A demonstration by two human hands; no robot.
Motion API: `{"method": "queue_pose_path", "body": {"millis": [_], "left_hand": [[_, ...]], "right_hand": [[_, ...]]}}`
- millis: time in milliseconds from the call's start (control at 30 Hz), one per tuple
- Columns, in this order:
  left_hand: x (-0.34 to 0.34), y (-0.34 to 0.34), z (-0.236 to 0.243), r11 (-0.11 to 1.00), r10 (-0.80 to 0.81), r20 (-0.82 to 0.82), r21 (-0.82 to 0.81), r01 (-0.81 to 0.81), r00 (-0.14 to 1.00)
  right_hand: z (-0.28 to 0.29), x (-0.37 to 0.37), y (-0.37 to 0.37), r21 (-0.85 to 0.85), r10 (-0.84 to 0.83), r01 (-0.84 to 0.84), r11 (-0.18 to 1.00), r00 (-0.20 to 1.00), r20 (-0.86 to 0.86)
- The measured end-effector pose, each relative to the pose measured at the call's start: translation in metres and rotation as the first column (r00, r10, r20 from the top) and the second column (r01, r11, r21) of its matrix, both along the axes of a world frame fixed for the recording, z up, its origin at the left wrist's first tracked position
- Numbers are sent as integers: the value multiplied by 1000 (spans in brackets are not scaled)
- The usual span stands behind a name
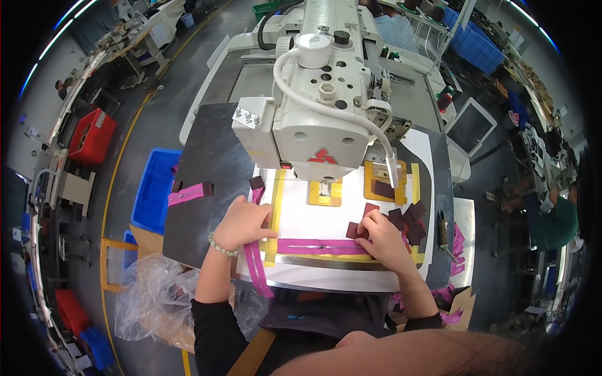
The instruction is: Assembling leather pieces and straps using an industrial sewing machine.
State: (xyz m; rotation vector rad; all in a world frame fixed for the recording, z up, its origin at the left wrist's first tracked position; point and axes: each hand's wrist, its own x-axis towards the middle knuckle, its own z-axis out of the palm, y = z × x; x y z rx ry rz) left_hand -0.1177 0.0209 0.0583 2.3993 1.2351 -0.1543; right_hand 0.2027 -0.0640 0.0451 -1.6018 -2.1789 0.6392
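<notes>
My left hand (243, 224) is over a magenta zipper strip (256, 269), its fingers curled round the strip and partly hidden. A dark square tab (256, 182) sits at that strip's far end; the near end hangs past the table's front edge. Fingertips of my right hand (380, 237) are pinched on a small maroon patch (357, 230). Between my hands, a second magenta zipper strip (323, 246) lies sideways along yellow tape. Several dark patches (414, 213) are scattered right of my right hand, and a reddish patch (371, 208) lies just beyond it.
A large white sewing machine (323, 135) stands over the table, with yellow-edged clamp frames (325, 193) beneath its head. Another magenta strip with a dark tab (188, 194) lies at left. Beside the table are a blue bin (150, 194) and clear plastic bags (157, 301).
</notes>
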Motion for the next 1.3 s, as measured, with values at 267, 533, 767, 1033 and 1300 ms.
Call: {"method": "queue_pose_path", "body": {"millis": [267, 533, 767, 1033, 1300], "left_hand": [[52, -38, 1, 939, -10, 10, 344, 6, 1000], [113, -35, -30, 942, -201, 267, 316, 111, 942], [112, -29, -42, 954, -190, 556, 299, 18, 809], [109, -21, -38, 930, -268, 780, 362, -58, 566], [101, -16, -34, 827, -384, 715, 548, -126, 584]], "right_hand": [[1, -5, 5, -29, 19, -19, 999, 1000, -1], [5, -3, 14, -23, 41, -39, 999, 996, 74], [8, 2, 21, -62, 47, -48, 997, 999, -25], [-8, -9, 24, -610, -385, -207, 765, 613, -690], [-25, -29, 17, -645, -670, -343, 682, 60, -740]]}}
